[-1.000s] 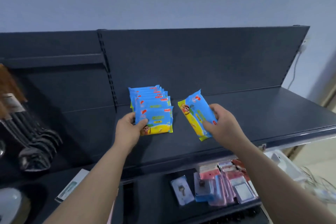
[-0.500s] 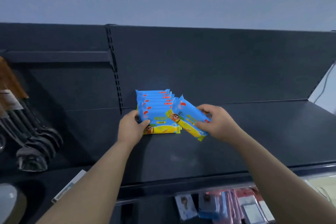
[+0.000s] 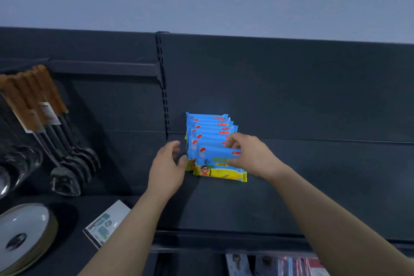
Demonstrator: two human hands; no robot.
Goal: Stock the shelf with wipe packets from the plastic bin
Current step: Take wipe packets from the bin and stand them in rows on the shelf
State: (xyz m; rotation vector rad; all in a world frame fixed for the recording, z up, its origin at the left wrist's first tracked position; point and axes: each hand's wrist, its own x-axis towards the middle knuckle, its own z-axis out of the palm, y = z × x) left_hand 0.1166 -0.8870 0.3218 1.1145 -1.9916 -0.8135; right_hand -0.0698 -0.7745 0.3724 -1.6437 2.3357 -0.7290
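Your right hand (image 3: 251,155) is at the front of the row of blue-and-yellow plastic wipe packets (image 3: 209,134) standing on the dark metal shelf (image 3: 313,181), near its back panel. Your fingers (image 3: 231,142) pinch the top right edge of the front wipe packet (image 3: 218,164), which stands upright against the others. Your left hand (image 3: 168,167) sits just beside the row's left end, fingers loosely curled and open, gripping nothing, close enough to square the stack.

Several packets are lined up one behind another, so stocking looks partly done. Most of the shelf to the right lies bare. The plastic bin is out of view, so you cannot tell how many packets remain. Let go once the front packet stands firm.
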